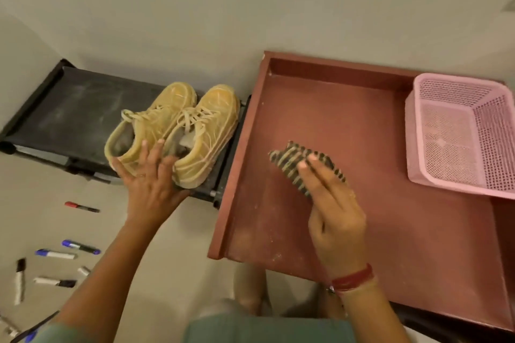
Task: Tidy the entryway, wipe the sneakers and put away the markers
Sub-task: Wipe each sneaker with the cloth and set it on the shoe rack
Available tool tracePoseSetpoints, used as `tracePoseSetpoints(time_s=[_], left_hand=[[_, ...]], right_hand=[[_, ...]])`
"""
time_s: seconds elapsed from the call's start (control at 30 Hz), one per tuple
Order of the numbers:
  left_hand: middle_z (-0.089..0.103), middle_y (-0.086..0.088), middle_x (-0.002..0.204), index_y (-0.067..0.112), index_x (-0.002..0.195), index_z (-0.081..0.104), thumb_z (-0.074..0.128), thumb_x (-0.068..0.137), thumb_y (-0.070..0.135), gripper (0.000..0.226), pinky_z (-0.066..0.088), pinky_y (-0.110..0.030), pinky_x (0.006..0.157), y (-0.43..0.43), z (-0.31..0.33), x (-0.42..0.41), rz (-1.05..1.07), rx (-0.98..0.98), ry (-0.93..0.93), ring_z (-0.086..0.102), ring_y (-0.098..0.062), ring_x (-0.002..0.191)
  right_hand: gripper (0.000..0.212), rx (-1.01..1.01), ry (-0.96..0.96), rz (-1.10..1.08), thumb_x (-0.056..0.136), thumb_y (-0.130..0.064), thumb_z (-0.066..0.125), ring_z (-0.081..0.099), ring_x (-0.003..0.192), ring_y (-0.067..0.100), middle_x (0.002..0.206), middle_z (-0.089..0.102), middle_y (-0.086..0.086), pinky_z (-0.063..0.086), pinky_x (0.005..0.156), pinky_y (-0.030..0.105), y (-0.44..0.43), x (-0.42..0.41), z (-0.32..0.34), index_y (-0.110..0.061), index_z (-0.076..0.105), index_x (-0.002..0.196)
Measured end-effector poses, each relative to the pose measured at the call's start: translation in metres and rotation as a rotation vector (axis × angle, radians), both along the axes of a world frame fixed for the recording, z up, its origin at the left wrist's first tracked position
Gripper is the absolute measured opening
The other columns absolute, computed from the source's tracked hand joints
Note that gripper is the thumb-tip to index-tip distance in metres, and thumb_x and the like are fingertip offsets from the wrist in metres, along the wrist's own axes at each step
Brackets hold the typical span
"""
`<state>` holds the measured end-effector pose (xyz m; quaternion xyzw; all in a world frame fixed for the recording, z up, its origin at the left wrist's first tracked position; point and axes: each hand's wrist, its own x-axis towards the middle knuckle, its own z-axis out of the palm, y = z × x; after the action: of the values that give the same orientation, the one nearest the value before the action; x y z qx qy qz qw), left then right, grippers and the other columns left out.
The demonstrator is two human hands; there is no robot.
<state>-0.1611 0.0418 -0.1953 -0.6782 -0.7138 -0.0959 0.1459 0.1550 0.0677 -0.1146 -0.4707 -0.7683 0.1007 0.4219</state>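
Observation:
A pair of yellow sneakers [178, 125] stands on a low black shoe rack [69, 108] against the wall. My left hand [150, 181] grips the pair at the heels, thumb on the outer heel of the left shoe and fingers reaching over into the openings. My right hand [334, 209] pinches a dark striped cloth [292, 159] just above the reddish-brown table [362, 103]. Several markers lie scattered on the floor at the lower left, among them a red one [82, 206] and a blue one [80, 247].
An empty pink mesh basket [459, 131] sits at the table's far right. The table has a raised rim along its left and back sides, and its left edge stands next to the rack. My knees are below, between the table and the markers.

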Motion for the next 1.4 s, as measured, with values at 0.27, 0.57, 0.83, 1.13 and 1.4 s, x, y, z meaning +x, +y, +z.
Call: tracePoseSetpoints(time_s=[0.27, 0.57, 0.83, 1.13, 1.4], left_hand=[[0.041, -0.024, 0.128, 0.001, 0.109, 0.042, 0.062, 0.066, 0.058, 0.074, -0.007, -0.071, 0.103, -0.005, 0.031, 0.005, -0.03, -0.074, 0.12, 0.036, -0.042, 0.131], [0.041, -0.015, 0.124, 0.011, 0.124, 0.038, 0.057, 0.046, 0.06, 0.094, 0.023, -0.076, 0.097, -0.045, 0.177, 0.049, -0.22, 0.077, -0.101, 0.047, -0.038, 0.113], [0.038, 0.003, 0.124, 0.028, 0.136, 0.03, 0.063, 0.038, 0.063, 0.108, 0.017, -0.067, 0.107, -0.083, 0.217, 0.15, -0.267, -0.104, -0.257, 0.044, -0.029, 0.121], [0.027, 0.015, 0.115, 0.039, 0.137, 0.024, 0.064, 0.042, 0.054, 0.105, 0.031, -0.067, 0.099, -0.086, 0.165, 0.196, -0.374, -0.118, -0.486, 0.048, -0.028, 0.115], [0.045, 0.011, 0.132, 0.039, 0.144, 0.014, 0.077, 0.048, 0.044, 0.115, 0.039, -0.055, 0.101, -0.081, 0.156, 0.183, -0.49, 0.053, -0.72, 0.049, -0.014, 0.118]], right_hand=[[0.04, 0.34, -0.244, 0.079, 0.102, -0.005, 0.029, 0.058, 0.115, 0.028, 0.119, 0.064, 0.012, 0.047, 0.098, 0.037, -0.041, 0.031, 0.001, -0.004, 0.067, 0.112], [0.05, 0.459, -0.296, -0.054, 0.101, -0.006, 0.02, 0.06, 0.113, 0.028, 0.117, 0.065, 0.012, 0.05, 0.092, 0.036, -0.083, 0.074, 0.019, -0.004, 0.069, 0.108], [0.038, -0.122, -0.448, -0.152, 0.09, -0.011, 0.038, 0.056, 0.112, 0.032, 0.124, 0.057, 0.012, 0.047, 0.094, 0.038, -0.068, 0.091, 0.0, -0.013, 0.058, 0.123], [0.046, -0.327, -0.609, -0.209, 0.088, -0.022, 0.05, 0.046, 0.114, 0.029, 0.124, 0.049, 0.008, 0.039, 0.092, 0.04, -0.091, 0.084, -0.03, -0.015, 0.043, 0.133], [0.019, -0.471, -0.054, -0.214, 0.091, -0.009, 0.045, 0.059, 0.096, 0.032, 0.106, 0.063, 0.013, 0.041, 0.077, 0.028, -0.057, 0.085, -0.018, -0.011, 0.054, 0.107]])
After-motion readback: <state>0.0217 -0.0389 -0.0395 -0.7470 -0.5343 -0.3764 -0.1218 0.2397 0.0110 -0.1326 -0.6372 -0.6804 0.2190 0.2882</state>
